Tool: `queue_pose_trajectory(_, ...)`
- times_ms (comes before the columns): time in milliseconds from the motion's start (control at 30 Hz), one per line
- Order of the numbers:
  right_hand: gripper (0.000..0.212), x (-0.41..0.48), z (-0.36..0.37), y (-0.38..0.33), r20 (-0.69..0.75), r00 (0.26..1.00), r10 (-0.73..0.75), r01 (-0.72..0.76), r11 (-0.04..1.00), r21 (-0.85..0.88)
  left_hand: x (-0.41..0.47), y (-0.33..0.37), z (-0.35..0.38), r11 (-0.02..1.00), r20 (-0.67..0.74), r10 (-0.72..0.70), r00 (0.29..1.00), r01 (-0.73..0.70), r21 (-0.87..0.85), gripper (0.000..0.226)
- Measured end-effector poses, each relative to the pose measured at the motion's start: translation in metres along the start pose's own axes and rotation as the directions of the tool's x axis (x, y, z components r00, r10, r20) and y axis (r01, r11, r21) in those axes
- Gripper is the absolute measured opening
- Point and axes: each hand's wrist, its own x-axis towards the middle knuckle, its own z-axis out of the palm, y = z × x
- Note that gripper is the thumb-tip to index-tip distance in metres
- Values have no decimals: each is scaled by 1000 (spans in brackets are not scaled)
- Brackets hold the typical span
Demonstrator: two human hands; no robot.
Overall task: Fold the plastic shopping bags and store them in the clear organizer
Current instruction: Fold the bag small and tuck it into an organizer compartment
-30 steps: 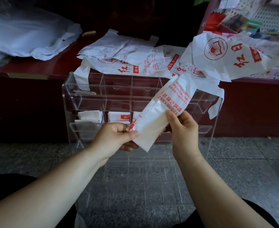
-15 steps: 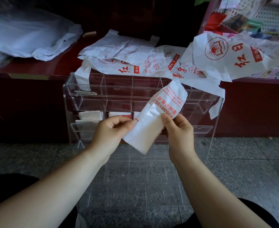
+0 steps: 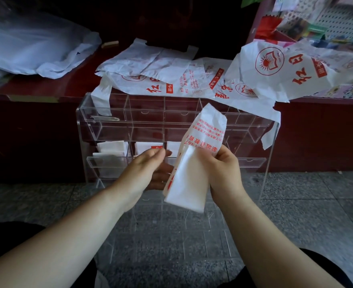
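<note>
A white plastic bag with red print, folded into a narrow strip, stands nearly upright in front of the clear organizer. My right hand grips the strip at its middle, thumb across the front. My left hand is beside its left edge with straight fingers reaching behind it and the thumb lifted off. Folded bags sit in the organizer's lower left compartments. Several unfolded bags lie on the red counter above, one draped at the right.
A heap of clear plastic lies on the counter's left end. Bag handles hang over the organizer's top corners. Shelves of colourful goods are at the upper right. Grey stone floor lies below.
The strip has swung from a slant to nearly upright and come lower. My left thumb has let go of its edge; my right hand keeps hold.
</note>
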Motion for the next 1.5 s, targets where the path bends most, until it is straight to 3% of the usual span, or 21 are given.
queue_pose_trajectory(67, 23, -1, 2, 2, -1, 999, -51, 51, 995, -90, 1, 0, 1, 995, 57, 26, 998, -31, 100, 33)
queue_pose_trajectory(167, 25, -5, 9, 5, 43, 995, -90, 96, 979, -182, 1, -4, 10, 972, -29, 137, 990, -128, 198, 5)
queue_pose_trajectory(233, 23, -7, 12, 5, 62, 995, -75, 85, 979, -183, 3, -7, 12, 975, -90, 148, 985, -129, 183, 15)
queue_pose_trajectory(467, 14, 3, -3, -8, 170, 982, 87, -92, 996, 18, 0, -7, 1, 946, 150, -80, 985, 27, 324, 14)
queue_pose_trajectory(700, 18, 10, -18, -16, 112, 990, 89, -78, 992, -95, -4, -3, 0, 938, 299, -231, 926, 130, 321, 14)
queue_pose_trajectory(833, 17, 8, -16, -17, 150, 987, 63, -46, 993, -112, -6, -4, 2, 931, 345, -264, 901, 144, 337, 10)
queue_pose_trajectory(967, 22, 9, -10, -10, 142, 988, 60, -40, 989, -144, -5, -5, 3, 930, 284, -229, 931, 123, 346, 7)
queue_pose_trajectory(1067, 26, 12, -10, -4, 132, 989, 69, -57, 994, -97, -2, -1, 1, 968, 172, -180, 969, 143, 207, 14)
queue_pose_trajectory(1133, 22, 8, -10, -2, 140, 987, -76, 104, 974, -203, 1, 4, -4, 984, 101, -170, 980, 163, 78, 15)
queue_pose_trajectory(1200, 36, 2, -11, 1, 245, 917, -316, 387, 855, -345, 4, 8, -11, 980, 62, -197, 978, 199, -27, 12)
queue_pose_trajectory(1300, 50, -2, -9, 6, 500, 705, -503, 709, 502, -495, 6, 11, -20, 970, 54, -212, 976, 217, -106, 10)
queue_pose_trajectory(1400, 48, -1, -6, 10, 619, 549, -562, 820, 218, -529, 6, 9, -22, 976, 60, -180, 982, 186, -114, 12)
queue_pose_trajectory(1500, 38, -1, -3, 16, 623, 484, -614, 848, 156, -506, 6, 4, -21, 983, 90, -162, 983, 169, -75, 13)
